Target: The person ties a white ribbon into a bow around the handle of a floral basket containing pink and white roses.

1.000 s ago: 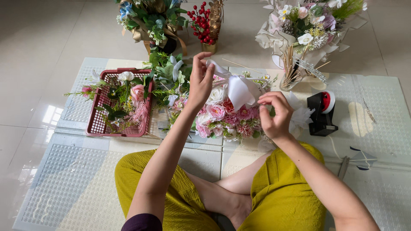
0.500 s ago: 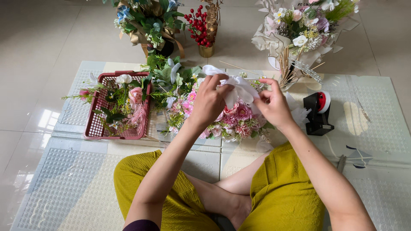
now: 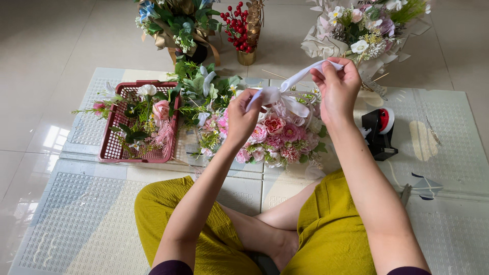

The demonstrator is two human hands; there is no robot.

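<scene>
Mustard-yellow trousers (image 3: 326, 234) fill the near edge, the person sitting cross-legged on a pale textured floor mat (image 3: 76, 224). Both forearms reach forward over the knees. The left hand (image 3: 243, 116) has its grip pinched together on a white ribbon (image 3: 298, 81) near a looped knot, just above a pink flower bouquet (image 3: 277, 137) lying on the mat. The right hand (image 3: 336, 86) is raised a little higher and farther out, its grip likewise closed on the other end of the same ribbon, so the strip runs taut and slanted between the two hands.

Left of the bouquet sits a red plastic basket (image 3: 114, 150) holding loose stems and blooms, with green foliage (image 3: 204, 86) between basket and bouquet. Right of the right wrist stands a black tape dispenser (image 3: 379, 132) with a red roll.

Farther off, on the tiled floor beyond the mat, stand a blue-and-green arrangement (image 3: 173, 25), a gold vase with red berries (image 3: 242, 30), and a white-wrapped bouquet (image 3: 367, 28).
</scene>
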